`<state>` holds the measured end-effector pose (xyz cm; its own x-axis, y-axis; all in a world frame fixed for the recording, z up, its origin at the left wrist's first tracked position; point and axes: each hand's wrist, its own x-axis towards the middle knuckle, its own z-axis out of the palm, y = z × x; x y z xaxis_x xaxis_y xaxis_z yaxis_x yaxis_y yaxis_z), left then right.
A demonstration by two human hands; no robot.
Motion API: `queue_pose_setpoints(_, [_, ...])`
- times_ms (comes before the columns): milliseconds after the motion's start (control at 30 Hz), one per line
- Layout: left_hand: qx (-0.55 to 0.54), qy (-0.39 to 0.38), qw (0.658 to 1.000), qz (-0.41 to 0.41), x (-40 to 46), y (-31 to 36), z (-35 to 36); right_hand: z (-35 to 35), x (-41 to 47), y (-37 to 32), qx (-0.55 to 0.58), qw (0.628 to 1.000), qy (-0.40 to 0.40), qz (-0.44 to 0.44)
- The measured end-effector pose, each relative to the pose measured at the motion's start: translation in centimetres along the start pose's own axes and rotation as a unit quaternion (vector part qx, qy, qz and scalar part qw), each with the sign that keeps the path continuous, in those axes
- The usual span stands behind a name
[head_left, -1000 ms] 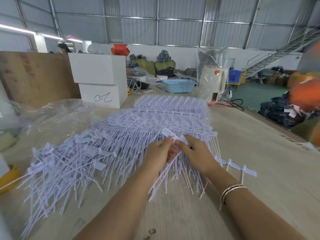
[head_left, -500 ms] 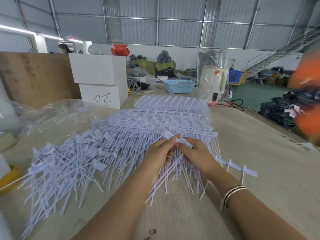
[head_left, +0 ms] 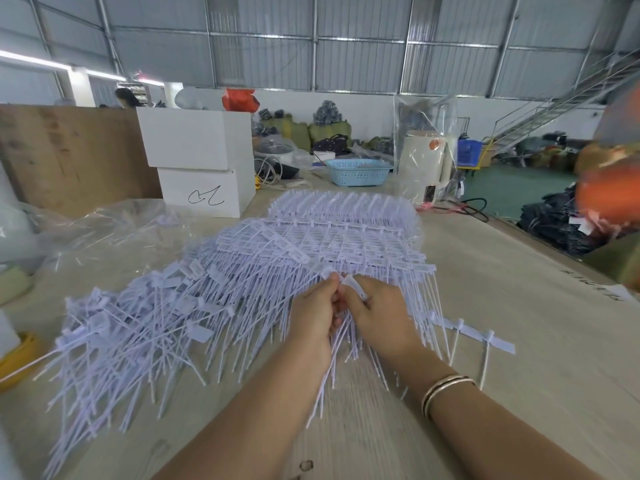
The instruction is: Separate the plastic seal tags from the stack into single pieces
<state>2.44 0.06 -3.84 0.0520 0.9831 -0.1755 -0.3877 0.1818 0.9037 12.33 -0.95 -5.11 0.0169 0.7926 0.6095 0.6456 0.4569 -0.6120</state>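
Head view: we pinch one tag (head_left: pixel 353 284) between left hand (head_left: pixel 317 311) and right hand (head_left: pixel 381 315) fingertips, to snap it off the stack (head_left: pixel 346 237) just beyond.

The seal tags (head_left: pixel 242 271) are all a pale lavender-white, the whole pile. The surface (head_left: pixel 519 289) is light beige wood grain. The two boxes (head_left: pixel 201 161) are plain white, and the lower one has a black scribble on it. The basket (head_left: pixel 358 172) is light blue with a cut-out lattice pattern. There's a gold and dark striped bangle (head_left: pixel 445 388) on the right wrist, and a yellow bit (head_left: pixel 15 358) at the left edge.
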Motion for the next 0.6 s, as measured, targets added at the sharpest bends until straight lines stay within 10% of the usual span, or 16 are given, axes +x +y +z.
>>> queue_pose_setpoints(200, [-0.061,0.022,0.997,-0.043,0.2,0.3,-0.1,0.2,-0.6,-1.0,-0.127,0.980,0.027,-0.149])
queue_pose_setpoints(600, [0.120,-0.117,0.985,0.023,0.2,0.5,-1.4,-1.6,0.6,1.6,0.143,0.986,0.033,0.079])
